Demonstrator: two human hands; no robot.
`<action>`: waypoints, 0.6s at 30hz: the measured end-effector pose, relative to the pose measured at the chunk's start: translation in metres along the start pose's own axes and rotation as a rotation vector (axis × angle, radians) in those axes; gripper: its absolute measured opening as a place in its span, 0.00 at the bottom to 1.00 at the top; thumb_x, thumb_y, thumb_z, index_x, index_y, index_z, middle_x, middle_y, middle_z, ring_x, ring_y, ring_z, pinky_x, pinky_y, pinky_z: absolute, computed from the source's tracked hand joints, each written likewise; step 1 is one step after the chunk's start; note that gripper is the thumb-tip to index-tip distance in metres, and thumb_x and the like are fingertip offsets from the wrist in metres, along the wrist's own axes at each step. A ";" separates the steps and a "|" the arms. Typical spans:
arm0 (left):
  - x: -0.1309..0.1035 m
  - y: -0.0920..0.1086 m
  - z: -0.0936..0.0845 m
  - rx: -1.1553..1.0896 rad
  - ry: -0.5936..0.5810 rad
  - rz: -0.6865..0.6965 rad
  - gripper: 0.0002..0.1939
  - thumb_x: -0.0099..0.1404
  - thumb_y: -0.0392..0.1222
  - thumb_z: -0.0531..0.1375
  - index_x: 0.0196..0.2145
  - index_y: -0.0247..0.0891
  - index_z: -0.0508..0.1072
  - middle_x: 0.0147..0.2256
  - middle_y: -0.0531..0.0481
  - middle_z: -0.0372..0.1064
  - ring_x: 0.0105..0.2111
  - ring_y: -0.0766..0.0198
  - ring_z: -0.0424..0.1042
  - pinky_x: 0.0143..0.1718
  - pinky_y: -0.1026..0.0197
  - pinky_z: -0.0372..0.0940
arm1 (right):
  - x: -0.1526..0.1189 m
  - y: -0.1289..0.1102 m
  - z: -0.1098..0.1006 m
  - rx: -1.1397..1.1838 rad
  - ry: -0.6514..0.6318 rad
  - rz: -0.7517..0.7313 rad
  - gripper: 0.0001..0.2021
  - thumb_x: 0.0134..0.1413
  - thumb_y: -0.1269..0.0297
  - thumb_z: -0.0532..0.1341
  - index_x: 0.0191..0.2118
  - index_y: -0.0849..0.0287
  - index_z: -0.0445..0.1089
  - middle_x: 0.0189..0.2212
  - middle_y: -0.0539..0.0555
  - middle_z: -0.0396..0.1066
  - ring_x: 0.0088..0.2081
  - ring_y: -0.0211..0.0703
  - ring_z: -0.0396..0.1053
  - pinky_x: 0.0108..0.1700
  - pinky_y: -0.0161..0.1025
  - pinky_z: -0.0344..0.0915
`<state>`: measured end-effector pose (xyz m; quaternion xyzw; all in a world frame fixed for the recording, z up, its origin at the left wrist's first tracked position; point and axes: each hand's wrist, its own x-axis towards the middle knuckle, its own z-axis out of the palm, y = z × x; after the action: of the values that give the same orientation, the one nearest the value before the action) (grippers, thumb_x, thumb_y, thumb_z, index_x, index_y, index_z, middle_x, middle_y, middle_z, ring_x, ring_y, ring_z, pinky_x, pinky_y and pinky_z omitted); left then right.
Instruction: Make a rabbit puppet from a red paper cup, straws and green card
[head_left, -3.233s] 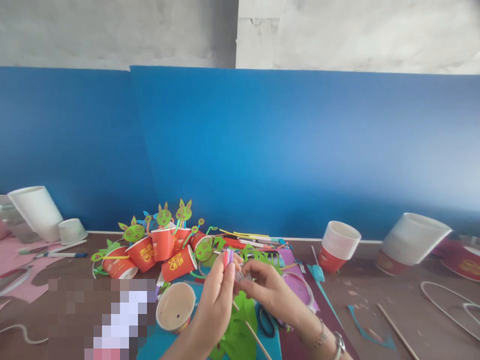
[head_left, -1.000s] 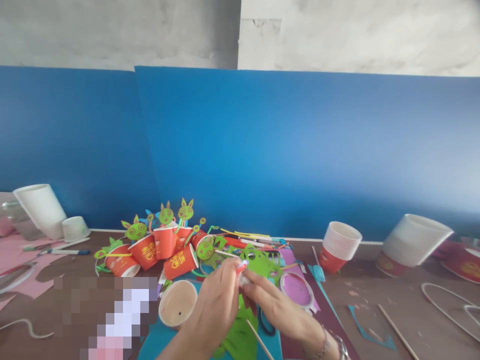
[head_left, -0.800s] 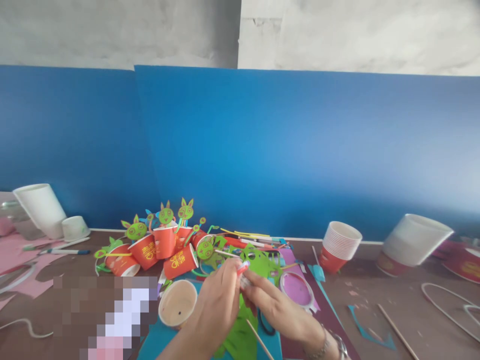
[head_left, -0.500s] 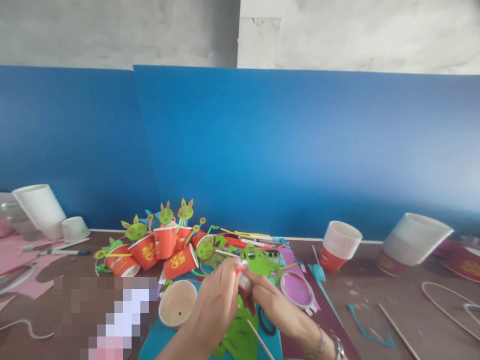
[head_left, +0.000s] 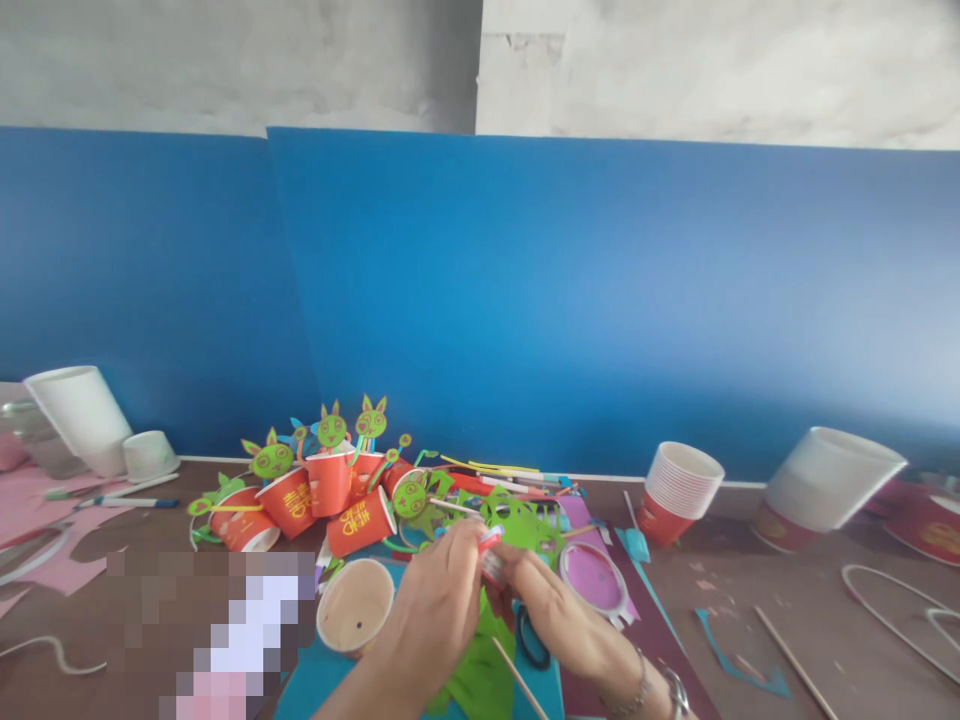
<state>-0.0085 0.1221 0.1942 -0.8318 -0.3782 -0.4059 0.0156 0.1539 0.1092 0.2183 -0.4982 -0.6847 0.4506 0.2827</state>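
Close together over the middle of the table, my left hand and my right hand both close on a small red-and-white piece. Fingers cover most of it, so its kind is unclear. Beneath them lie green paper and a blue sheet. A dark blue loop, like a scissors handle, shows beside my right wrist. An open paper cup stands left of my left hand, with a small dark spot inside. A thin wooden stick rests on the green paper.
Red paper cups with green animal-face cutouts cluster at back left. A purple disc with a white rim lies to the right. Farther right are a stack of cups, a larger stack and another stick. A blue panel rises behind.
Both hands have shifted very slightly to the right with the red-and-white piece between them, and its angle differs a little. The things on the table stay where they were.
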 end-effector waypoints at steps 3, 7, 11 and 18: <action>0.001 0.001 0.000 -0.012 0.000 -0.004 0.13 0.68 0.31 0.44 0.47 0.41 0.60 0.34 0.49 0.73 0.31 0.60 0.75 0.30 0.61 0.70 | 0.001 0.003 -0.001 0.032 -0.020 -0.013 0.15 0.60 0.63 0.41 0.30 0.57 0.61 0.27 0.51 0.62 0.32 0.43 0.61 0.39 0.42 0.60; 0.005 0.002 -0.003 0.029 0.057 0.006 0.11 0.69 0.33 0.43 0.45 0.40 0.61 0.30 0.51 0.72 0.26 0.62 0.74 0.27 0.63 0.69 | 0.000 0.003 -0.004 0.123 -0.122 -0.055 0.14 0.60 0.61 0.45 0.36 0.57 0.65 0.29 0.50 0.65 0.34 0.43 0.63 0.42 0.42 0.60; 0.007 0.002 -0.005 0.048 0.076 0.013 0.11 0.70 0.35 0.43 0.44 0.40 0.61 0.31 0.49 0.73 0.27 0.62 0.75 0.28 0.64 0.69 | -0.001 -0.002 -0.003 0.110 -0.091 0.041 0.17 0.62 0.51 0.49 0.39 0.57 0.68 0.30 0.50 0.65 0.35 0.44 0.63 0.43 0.43 0.60; 0.003 -0.001 -0.002 0.047 0.042 0.007 0.14 0.70 0.35 0.42 0.48 0.39 0.62 0.35 0.46 0.74 0.31 0.61 0.76 0.31 0.61 0.71 | -0.001 0.000 0.001 0.070 -0.074 0.022 0.19 0.63 0.48 0.49 0.37 0.58 0.67 0.28 0.49 0.62 0.33 0.41 0.62 0.42 0.41 0.61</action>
<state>-0.0093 0.1235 0.1975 -0.8239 -0.3841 -0.4143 0.0445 0.1535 0.1083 0.2176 -0.4785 -0.6729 0.4954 0.2697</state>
